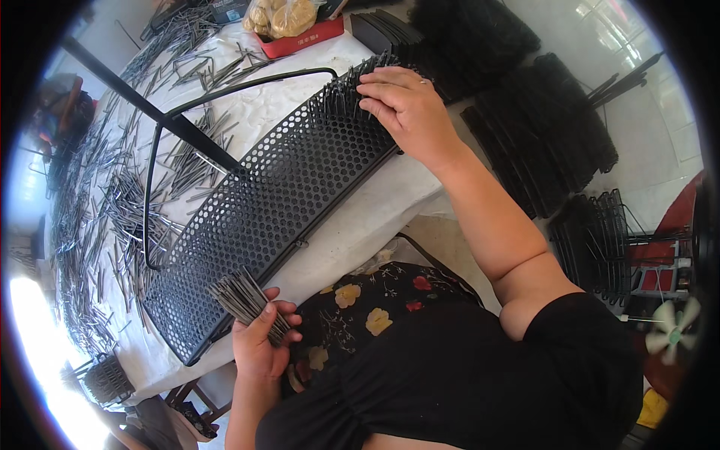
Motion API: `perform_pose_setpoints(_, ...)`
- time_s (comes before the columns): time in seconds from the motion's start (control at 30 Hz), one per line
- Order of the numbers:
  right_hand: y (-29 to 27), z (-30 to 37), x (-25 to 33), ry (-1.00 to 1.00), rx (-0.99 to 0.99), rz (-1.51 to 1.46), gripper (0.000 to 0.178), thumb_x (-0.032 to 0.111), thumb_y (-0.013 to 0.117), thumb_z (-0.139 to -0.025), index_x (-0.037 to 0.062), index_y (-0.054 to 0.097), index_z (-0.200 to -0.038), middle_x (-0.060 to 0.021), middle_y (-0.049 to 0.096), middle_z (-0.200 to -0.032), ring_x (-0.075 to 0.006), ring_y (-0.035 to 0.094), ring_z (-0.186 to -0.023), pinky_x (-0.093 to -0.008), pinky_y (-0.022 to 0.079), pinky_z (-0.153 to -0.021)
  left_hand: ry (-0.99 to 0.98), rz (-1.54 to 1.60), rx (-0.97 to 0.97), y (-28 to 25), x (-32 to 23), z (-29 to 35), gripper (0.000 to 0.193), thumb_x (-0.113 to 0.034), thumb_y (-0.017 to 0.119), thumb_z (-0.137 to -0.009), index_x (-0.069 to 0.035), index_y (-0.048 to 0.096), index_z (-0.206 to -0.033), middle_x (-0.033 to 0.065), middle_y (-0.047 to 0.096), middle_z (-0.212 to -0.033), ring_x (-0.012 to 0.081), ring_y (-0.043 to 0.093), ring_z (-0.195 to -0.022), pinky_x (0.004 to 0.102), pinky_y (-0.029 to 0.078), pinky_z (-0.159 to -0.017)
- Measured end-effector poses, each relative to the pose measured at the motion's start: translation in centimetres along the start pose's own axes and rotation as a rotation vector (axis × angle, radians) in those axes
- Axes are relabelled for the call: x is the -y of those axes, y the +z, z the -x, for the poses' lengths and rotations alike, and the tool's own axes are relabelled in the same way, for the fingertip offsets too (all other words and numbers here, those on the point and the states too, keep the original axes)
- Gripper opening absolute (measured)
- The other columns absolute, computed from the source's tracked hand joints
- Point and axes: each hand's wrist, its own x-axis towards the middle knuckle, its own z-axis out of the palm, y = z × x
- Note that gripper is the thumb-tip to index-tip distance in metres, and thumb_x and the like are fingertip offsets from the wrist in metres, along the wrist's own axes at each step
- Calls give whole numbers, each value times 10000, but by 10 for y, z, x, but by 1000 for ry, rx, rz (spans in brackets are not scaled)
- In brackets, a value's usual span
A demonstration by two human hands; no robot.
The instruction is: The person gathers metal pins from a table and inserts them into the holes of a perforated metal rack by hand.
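A long black perforated metal panel (262,195) with round holes lies slantwise over the white-covered table. Thin dark rods (341,97) stand close together in the holes at its far right end. My right hand (409,109) reaches over that end, fingers stretched and slightly apart, their tips against the standing rods. No rod can be made out between them. By the panel's near left edge, my left hand (264,334) is closed around a bundle of thin dark rods (244,300), whose ends point up and left over the panel.
Many loose rods (135,202) are scattered over the table's left part. A black bar (150,109) and bent frame (240,84) rise beside the panel. At the back sits a red tray (307,37) with a bag (281,15). Dark stacked panels (532,135) and a small fan (671,330) are at right.
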Motion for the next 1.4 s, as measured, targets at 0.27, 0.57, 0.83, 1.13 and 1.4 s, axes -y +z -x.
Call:
perform_pose_setpoints(0.27, -5, 32, 119, 590, 434, -947, 279, -44, 660, -843, 1, 608, -1113, -86, 637, -1024, -102, 636, -879, -227, 525, -750, -3, -113, 95, 25, 0, -5, 239, -73, 628, -892, 25, 554, -1096, 143, 657, -865, 189, 633, -634, 266, 493, -461)
perform_pose_setpoints(0.57, 3, 43, 147, 921, 623, -1384, 286, 3, 644, -877, -7, 539, -1142, -75, 657, -904, -94, 627, -829, -233, 546, -683, -2, -131, 239, 46, -5, -8, 208, -29, 627, -884, 17, 574, -1080, 166, 672, -899, 215, 669, -668, 259, 524, -460)
perform_pose_setpoints(0.83, -7, 53, 145, 973, 569, -1400, 207, 23, 645, -879, 3, 581, -1074, -84, 678, -918, -117, 657, -816, -240, 553, -648, 36, -157, 176, 42, 6, 1, 205, -51, 616, -890, 29, 543, -1064, 196, 664, -887, 257, 679, -681, 295, 541, -456)
perform_pose_setpoints(1.13, -40, 36, 15, 579, -286, -707, 182, -38, 614, -887, -10, 584, -1065, -132, 686, -970, -154, 667, -864, -248, 572, -685, -53, -18, 44, 11, 4, -4, 147, -123, 625, -882, -26, 594, -988, 100, 654, -809, 210, 634, -622, 292, 467, -434)
perform_pose_setpoints(1.4, -38, 34, 4, 515, -246, -537, 166, -46, 626, -877, -7, 609, -1037, -96, 704, -969, -96, 654, -840, -219, 543, -672, -41, -62, 34, 16, 3, -4, 167, -158, 627, -878, -45, 584, -993, 54, 616, -794, 171, 595, -626, 269, 430, -444)
